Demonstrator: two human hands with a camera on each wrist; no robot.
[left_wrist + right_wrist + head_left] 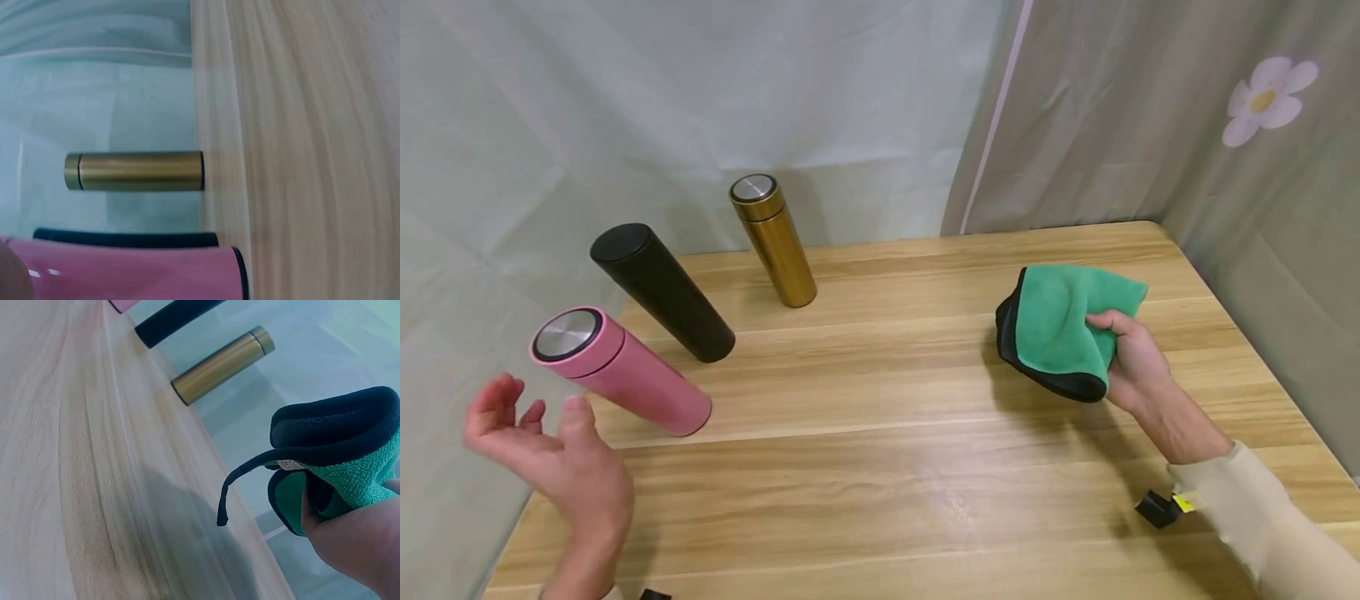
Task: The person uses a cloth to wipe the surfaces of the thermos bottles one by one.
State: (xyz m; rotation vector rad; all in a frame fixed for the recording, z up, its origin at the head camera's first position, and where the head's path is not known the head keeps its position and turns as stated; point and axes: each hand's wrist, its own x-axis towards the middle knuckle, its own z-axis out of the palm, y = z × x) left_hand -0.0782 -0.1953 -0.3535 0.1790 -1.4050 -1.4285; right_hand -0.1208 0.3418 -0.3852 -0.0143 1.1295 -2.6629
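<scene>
The right hand (1138, 367), at the right of the head view, grasps a green cloth (1060, 321) with black edging. Its thumb presses on the green face, and the other fingers are hidden behind the fabric. The cloth is held above the wooden table (887, 467), right of the frame's middle. In the right wrist view it shows folded over, a dark strip hanging from it; the print on its white label (290, 465) is too small to read, and the right edge cuts off cloth and hand.

The left hand (576, 471), at the lower left, grasps nothing: its fingers are loosely bent, with the thumb apart from them. The thumb lies just beside the pink bottle (651, 390); whether they touch cannot be told. The left wrist view shows only a blurred bit of the hand in its lower left corner, and there the pink bottle hides most of the black bottle (666, 293). The gold bottle (778, 250) stands left of the head view's upper middle. The right wrist view's top edge crops the pink and black bottles.
</scene>
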